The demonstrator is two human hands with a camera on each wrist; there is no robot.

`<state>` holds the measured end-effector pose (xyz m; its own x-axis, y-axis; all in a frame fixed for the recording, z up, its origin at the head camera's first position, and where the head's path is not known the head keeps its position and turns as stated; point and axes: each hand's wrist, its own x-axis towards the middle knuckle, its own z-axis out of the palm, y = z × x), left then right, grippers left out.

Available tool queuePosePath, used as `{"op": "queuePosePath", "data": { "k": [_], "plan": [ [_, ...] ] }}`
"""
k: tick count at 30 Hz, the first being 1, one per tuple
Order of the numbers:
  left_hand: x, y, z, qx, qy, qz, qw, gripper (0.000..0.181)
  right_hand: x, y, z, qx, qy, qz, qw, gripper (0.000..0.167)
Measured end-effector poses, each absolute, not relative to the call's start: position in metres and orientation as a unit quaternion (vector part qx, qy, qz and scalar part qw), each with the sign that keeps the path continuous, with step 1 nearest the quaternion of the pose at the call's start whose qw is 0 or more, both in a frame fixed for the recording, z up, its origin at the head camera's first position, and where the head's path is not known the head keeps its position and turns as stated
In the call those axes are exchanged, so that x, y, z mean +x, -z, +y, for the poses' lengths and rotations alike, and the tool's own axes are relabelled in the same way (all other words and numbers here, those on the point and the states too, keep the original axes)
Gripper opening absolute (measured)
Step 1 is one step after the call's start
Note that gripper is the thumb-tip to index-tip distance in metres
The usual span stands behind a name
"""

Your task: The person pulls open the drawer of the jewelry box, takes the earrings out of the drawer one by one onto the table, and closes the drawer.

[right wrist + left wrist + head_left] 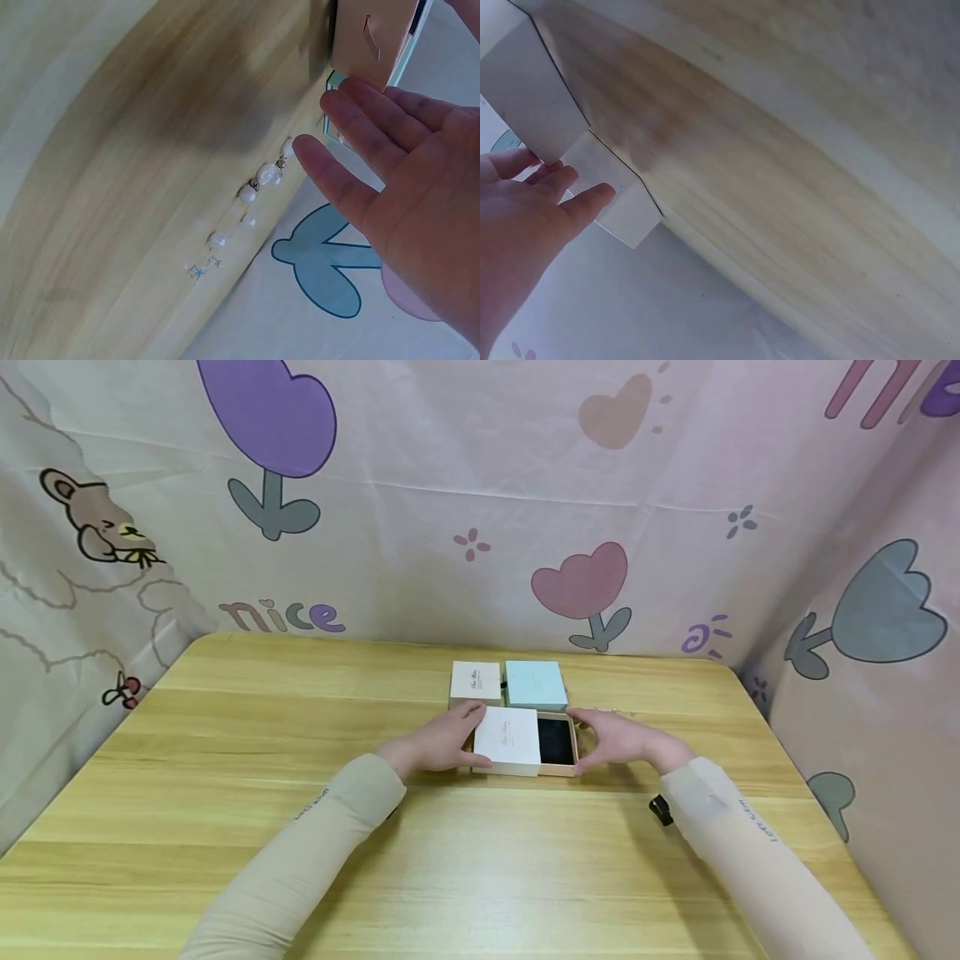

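A white sliding gift box point(506, 739) lies on the table with its inner drawer point(556, 741) partly out to the right, showing a black lining. My left hand point(444, 739) grips the white outer sleeve at its left end, thumb at the near side and fingers at the far side. On the drawer's right end, my right hand point(618, 739) holds the near and far corners between thumb and fingers. A small ribbon pull point(372, 37) shows on the drawer's end in the right wrist view. The left wrist view shows the left fingers against the sleeve point(532, 82).
Behind the held box stand another white box point(476, 681) and a light blue box point(536, 685), side by side. Pearly beads with star charms point(247, 193) lie on the wooden table point(300, 718) beyond the right hand. A printed cloth point(420, 468) hangs behind.
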<state>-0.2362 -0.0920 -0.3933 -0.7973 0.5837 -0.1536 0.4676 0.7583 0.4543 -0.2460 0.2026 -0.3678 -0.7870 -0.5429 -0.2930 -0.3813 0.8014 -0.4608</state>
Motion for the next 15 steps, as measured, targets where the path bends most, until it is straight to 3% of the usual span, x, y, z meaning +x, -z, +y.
{"op": "queuePosePath", "data": {
  "k": [15],
  "plan": [
    [-0.236,0.394,-0.092,0.299,-0.169,0.93,0.129,0.093,-0.248,0.37,0.192,-0.255,0.194,0.925,0.206,0.097]
  ]
}}
